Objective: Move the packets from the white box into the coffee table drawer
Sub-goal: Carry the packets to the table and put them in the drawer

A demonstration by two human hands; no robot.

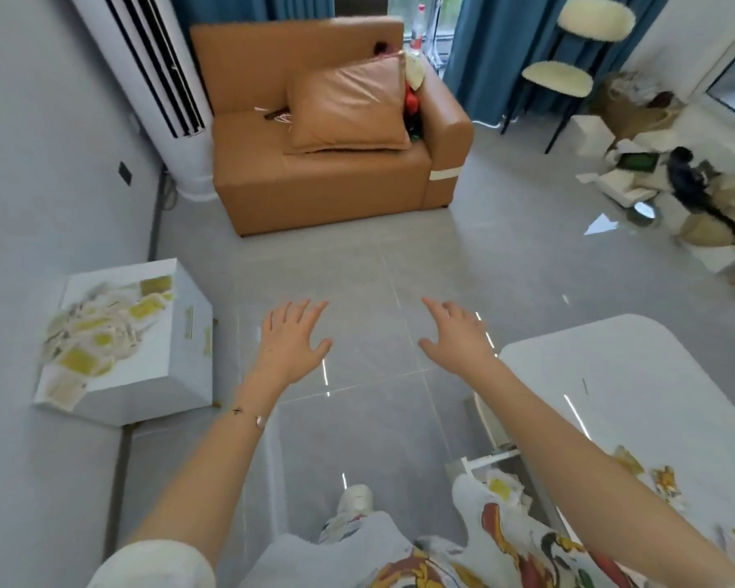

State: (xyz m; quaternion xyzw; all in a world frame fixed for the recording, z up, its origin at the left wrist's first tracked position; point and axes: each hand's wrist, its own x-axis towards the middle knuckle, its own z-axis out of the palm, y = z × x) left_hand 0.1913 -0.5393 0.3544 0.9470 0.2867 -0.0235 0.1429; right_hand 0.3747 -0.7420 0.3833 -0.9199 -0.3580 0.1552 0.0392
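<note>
Over the grey floor (370, 265), left hand (291, 339) and right hand (457, 338) hang open, empty; the box's (153, 388) heaped packets (102, 333) may spill when scooped.

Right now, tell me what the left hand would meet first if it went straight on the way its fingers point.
Past the left hand the way looks free over bare floor; the orange sofa probably comes first, though depth is unclear.

Tan leather sofa (315, 180) at twelve o'clock; carries a matching tan square cushion (349, 108) toward its right arm. Tall white column air conditioner (145, 65) at eleven, just beside the sofa. Teal fabric curtains (497, 48) at one. Two cream fluffy-topped stools on black legs (556, 78) at two. Blurred heap of cardboard and bags (654, 171) at three. Glossy grey floor tiles (357, 269) underneath.
</note>
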